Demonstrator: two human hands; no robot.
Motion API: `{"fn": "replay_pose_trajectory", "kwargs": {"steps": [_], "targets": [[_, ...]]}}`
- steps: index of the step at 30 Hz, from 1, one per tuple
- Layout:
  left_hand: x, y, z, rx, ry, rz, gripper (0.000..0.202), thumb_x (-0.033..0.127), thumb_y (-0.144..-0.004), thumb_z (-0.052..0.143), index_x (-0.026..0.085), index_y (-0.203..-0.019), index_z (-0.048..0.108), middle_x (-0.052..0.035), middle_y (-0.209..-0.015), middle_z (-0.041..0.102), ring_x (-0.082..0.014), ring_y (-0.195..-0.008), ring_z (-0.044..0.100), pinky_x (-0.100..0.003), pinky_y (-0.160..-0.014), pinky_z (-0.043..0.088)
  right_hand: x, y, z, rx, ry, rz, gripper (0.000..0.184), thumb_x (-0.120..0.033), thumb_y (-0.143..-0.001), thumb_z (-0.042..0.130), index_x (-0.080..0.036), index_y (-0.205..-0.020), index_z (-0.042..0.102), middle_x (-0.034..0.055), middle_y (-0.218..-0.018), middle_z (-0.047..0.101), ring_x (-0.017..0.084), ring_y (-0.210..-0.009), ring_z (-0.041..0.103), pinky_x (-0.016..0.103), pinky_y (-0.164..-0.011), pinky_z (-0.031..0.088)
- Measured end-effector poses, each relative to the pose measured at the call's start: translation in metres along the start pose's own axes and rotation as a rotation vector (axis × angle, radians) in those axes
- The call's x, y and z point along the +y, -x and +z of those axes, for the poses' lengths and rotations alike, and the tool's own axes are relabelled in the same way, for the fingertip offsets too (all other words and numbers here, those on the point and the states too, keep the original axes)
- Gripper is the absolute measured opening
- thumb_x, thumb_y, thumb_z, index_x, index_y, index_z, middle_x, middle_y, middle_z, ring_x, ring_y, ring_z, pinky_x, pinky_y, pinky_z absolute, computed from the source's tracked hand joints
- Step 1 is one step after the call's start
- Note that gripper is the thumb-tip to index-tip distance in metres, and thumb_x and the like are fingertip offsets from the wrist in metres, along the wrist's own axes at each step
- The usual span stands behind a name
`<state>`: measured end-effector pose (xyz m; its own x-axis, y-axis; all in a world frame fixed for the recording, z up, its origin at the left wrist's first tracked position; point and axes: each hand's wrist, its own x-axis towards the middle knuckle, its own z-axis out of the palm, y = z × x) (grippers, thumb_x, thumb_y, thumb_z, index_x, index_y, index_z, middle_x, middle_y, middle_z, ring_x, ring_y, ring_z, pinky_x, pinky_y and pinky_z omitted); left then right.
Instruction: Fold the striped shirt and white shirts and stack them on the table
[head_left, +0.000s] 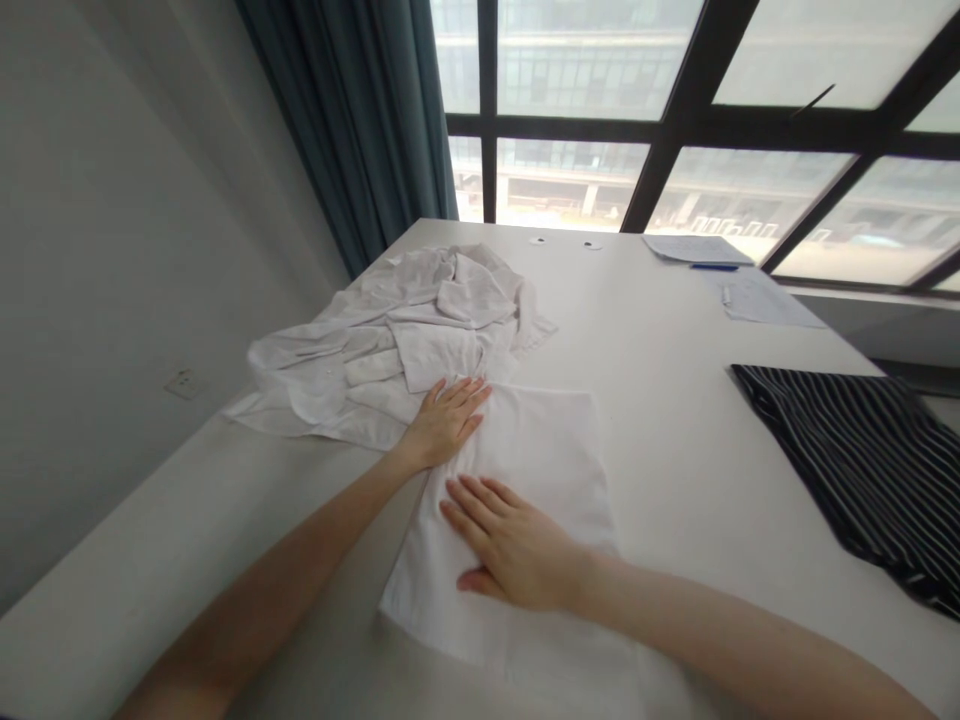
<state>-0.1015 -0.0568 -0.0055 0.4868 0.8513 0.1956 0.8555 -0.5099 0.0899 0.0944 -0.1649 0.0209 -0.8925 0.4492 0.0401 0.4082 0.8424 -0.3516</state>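
Observation:
A folded white garment [551, 440] lies flat on the white table in front of me, its near edge running toward the bottom of the view. My left hand [448, 422] rests palm down at its far left edge, fingers stretched out, where the cloth is creased. Lower and to the right, my right hand [517, 545] presses flat on the middle of the cloth with fingers extended. Just beyond my left hand is a crumpled heap of white cloth [450, 295]; whether it joins the folded garment I cannot tell.
A black striped cloth [862, 440] lies on the right of the white table [645, 330]. Sheets of paper [772, 298] and a blue pen [714, 267] are at the far right. Beyond stand a window [577, 180] and a dark teal curtain [367, 120]; a wall borders the left.

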Motion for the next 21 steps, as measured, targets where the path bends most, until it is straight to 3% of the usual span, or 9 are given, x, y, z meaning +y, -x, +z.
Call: {"fn": "replay_pose_trajectory", "kwargs": {"steps": [4, 10, 16, 21], "targets": [[0.0, 0.0, 0.0, 0.005, -0.001, -0.001, 0.048, 0.03, -0.1, 0.034, 0.024, -0.147, 0.039, -0.0057, -0.153, 0.04, -0.0187, -0.143, 0.031, -0.046, -0.119, 0.015, -0.009, -0.008, -0.001, -0.027, -0.008, -0.104, 0.065, -0.054, -0.098, 0.037, -0.017, -0.151, 0.034, 0.0114, -0.159, 0.025, 0.03, -0.148, 0.008, 0.048, -0.119, 0.017], [0.002, 0.0, -0.002, -0.034, 0.003, -0.013, 0.048, 0.029, -0.1, 0.032, 0.023, -0.148, 0.037, -0.0059, -0.154, 0.037, -0.0189, -0.144, 0.03, -0.048, -0.119, 0.013, -0.019, -0.007, 0.004, -0.041, -0.026, -0.286, 0.059, -0.054, -0.096, 0.044, -0.023, -0.146, 0.042, 0.0018, -0.156, 0.034, 0.029, -0.147, 0.016, 0.048, -0.119, 0.016], [-0.001, 0.001, 0.0, -0.004, 0.026, -0.018, 0.047, 0.029, -0.1, 0.033, 0.023, -0.146, 0.039, -0.0057, -0.154, 0.038, -0.0184, -0.143, 0.031, -0.047, -0.119, 0.014, -0.027, 0.004, 0.003, -0.051, -0.107, -0.349, 0.056, -0.045, -0.094, 0.051, -0.022, -0.144, 0.044, 0.0001, -0.152, 0.041, 0.025, -0.148, 0.016, 0.045, -0.121, 0.012], [0.003, 0.003, -0.003, 0.055, -0.005, -0.005, 0.044, 0.025, -0.098, 0.036, 0.021, -0.141, 0.044, -0.0084, -0.151, 0.043, -0.0205, -0.142, 0.034, -0.048, -0.118, 0.017, -0.033, 0.022, -0.016, -0.096, -0.267, -0.319, 0.056, -0.043, -0.096, 0.048, -0.021, -0.147, 0.039, 0.0062, -0.151, 0.044, 0.02, -0.143, 0.03, 0.039, -0.118, 0.021]]}}
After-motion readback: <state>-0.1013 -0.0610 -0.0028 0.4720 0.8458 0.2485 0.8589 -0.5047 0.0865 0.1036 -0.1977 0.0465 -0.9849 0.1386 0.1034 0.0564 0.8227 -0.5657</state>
